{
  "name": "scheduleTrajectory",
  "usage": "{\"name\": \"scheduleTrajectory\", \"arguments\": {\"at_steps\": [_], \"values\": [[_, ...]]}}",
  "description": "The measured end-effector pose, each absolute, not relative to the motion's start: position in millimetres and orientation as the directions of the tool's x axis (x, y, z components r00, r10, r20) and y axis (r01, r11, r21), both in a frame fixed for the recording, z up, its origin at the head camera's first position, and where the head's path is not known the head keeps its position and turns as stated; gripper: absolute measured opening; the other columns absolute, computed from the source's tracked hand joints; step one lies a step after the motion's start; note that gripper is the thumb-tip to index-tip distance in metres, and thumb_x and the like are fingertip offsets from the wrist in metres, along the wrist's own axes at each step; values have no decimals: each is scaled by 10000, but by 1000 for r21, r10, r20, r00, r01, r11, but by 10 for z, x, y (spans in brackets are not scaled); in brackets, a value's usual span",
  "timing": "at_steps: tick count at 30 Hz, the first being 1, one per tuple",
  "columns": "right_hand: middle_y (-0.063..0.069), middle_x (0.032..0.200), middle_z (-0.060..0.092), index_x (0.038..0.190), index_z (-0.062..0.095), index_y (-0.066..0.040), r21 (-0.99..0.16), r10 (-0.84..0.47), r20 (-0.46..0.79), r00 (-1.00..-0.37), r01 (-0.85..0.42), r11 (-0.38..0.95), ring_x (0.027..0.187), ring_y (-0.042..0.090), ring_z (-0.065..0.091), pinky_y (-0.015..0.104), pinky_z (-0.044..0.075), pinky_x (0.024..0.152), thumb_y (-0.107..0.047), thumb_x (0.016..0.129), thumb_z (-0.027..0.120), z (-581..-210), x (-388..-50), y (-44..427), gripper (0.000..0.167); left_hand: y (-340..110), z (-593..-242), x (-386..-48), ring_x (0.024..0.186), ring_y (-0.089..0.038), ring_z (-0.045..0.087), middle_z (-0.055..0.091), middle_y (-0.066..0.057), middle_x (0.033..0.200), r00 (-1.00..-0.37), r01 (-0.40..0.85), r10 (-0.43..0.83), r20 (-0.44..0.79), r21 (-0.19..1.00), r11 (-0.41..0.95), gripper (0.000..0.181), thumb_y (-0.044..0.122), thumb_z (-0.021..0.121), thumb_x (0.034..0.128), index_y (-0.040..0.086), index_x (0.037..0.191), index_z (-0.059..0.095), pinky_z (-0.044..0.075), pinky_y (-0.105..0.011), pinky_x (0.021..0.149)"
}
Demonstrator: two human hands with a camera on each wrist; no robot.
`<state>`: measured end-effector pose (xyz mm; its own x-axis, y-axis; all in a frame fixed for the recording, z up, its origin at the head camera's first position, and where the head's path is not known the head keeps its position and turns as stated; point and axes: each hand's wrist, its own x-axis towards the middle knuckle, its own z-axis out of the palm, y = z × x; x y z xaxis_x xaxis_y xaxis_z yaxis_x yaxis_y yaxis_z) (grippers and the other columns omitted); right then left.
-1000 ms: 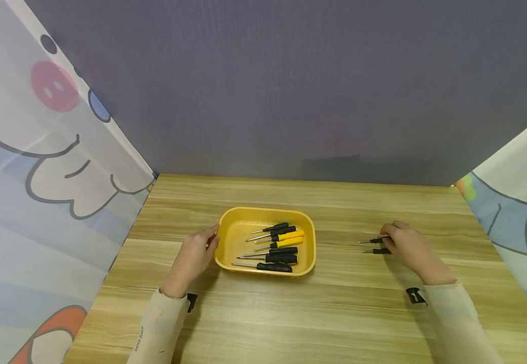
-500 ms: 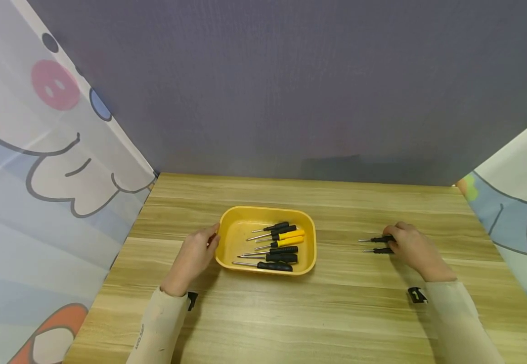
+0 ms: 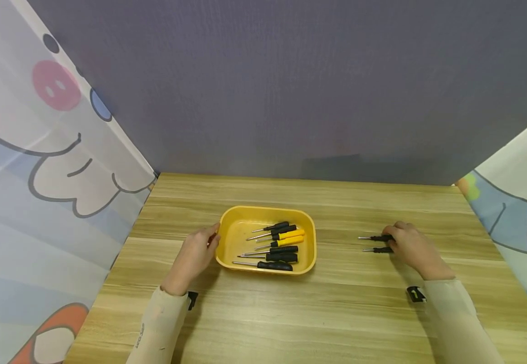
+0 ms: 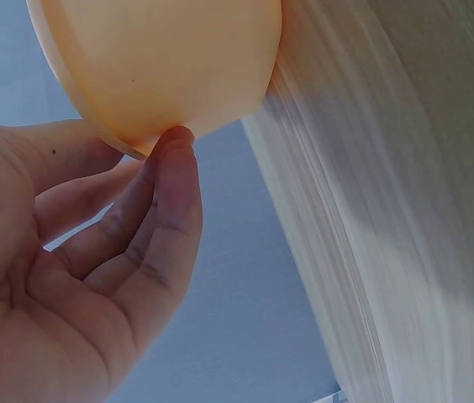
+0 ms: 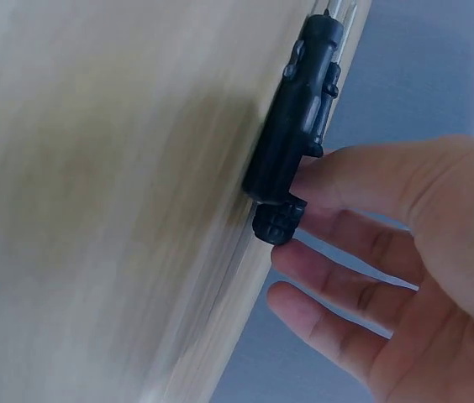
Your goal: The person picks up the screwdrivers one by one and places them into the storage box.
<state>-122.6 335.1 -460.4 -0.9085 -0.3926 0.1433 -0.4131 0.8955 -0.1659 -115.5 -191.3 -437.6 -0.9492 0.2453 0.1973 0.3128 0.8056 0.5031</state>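
Observation:
At its left end, the yellow plastic tray (image 3: 232,242) is pinched at the rim by my left hand (image 3: 194,253); thumb and fingertips meet on its wall (image 4: 178,67) in the left wrist view. Several screwdrivers (image 3: 276,265) lie in the tray, most black-handled, two with yellow on the handle. Over on the right, my right hand (image 3: 411,247) pinches the handle end of a small black screwdriver (image 3: 376,238). A second black screwdriver (image 3: 378,250) lies parallel, just nearer to me. In the right wrist view its handle (image 5: 296,109) partly covers the pinched one.
The wood-grain table (image 3: 291,318) runs back to a grey upright panel (image 3: 263,91). Cartoon-printed cloth (image 3: 63,167) hangs at the left, and similar cloth (image 3: 518,202) at the right. A small black piece (image 3: 415,294) sits by the right wrist.
My right hand has shifted very slightly to the right, and the tip of the farther small screwdriver sits a little farther back. My left hand and the tray look unmoved.

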Motion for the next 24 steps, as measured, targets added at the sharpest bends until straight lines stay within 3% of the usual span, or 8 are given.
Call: {"name": "scheduleTrajectory", "arguments": {"at_steps": [12,24], "values": [[148,919,642,1009,701,39,-144,-426,199,-883,-456,878,776,328,622,459,539,649,70,771,806,-4507,-1200,3241,261,-1910,-4377,-1147,649,-141,536,676,-138,902,-947,318,246,206,500,805,342,0,642,968,-116,1289,609,470,-230,521],[121,943,648,1040,703,32,-102,-486,295,-823,-533,840,810,298,625,446,536,676,50,791,802,-4088,-1129,2803,269,-1908,-4382,-1149,650,-140,533,680,-144,911,-947,317,244,208,503,804,343,-2,645,965,-116,1287,611,471,-233,523]]}}
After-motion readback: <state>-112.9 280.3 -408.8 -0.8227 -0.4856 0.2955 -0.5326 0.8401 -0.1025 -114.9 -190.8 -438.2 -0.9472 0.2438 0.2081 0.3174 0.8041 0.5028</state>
